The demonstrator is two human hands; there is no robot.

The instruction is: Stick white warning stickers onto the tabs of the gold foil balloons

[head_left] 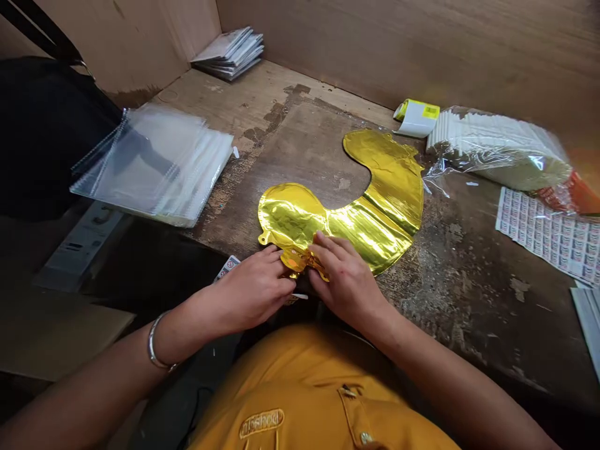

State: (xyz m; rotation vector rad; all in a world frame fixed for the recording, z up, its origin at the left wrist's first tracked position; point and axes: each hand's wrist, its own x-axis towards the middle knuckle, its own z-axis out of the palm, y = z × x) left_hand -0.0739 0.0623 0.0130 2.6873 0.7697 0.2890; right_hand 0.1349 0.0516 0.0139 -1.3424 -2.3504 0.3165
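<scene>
A flat gold foil balloon [375,219] with a curved shape lies on the worn wooden table, its near edge at the table's front. Both hands grip this near part, where the foil is bunched up between them. My left hand [260,284] has its fingers closed on the foil from the left. From the right, my right hand [344,275] pinches the foil with bent fingers and thumb. Partly hidden under my left hand is a small printed white card or label [227,267]. My fingertips are partly covered by the crumpled foil.
At the left lies a stack of clear plastic sleeves [159,169], beside a black bag [42,137]. Folded packets [229,53] sit in the back corner. On the right are a bag of white sticks [501,140], a yellow-white roll [417,117] and a sticker sheet [553,234].
</scene>
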